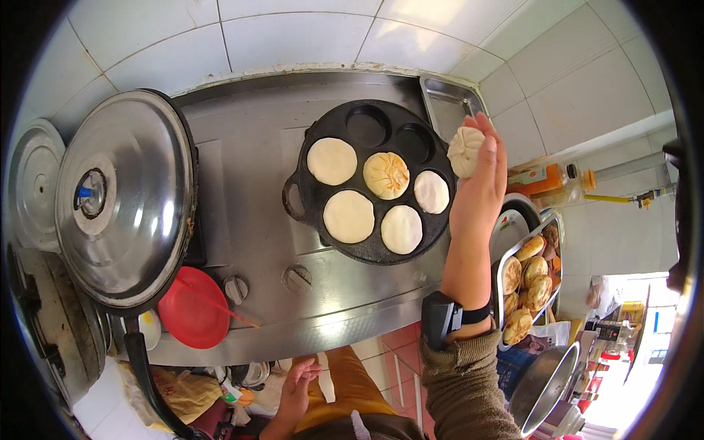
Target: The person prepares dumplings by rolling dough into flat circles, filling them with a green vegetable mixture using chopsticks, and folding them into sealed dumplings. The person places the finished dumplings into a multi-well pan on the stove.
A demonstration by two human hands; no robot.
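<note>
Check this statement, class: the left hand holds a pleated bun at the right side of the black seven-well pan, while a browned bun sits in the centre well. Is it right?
No: the head view shows the right hand, not the left hand, holding the pleated bun. The rest stands.

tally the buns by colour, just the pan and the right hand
Pale buns in the pan: 4
Browned bun in the pan: 1
Pale pleated bun in the right hand: 1
Total: 6 buns, 5 pale and 1 browned
</note>
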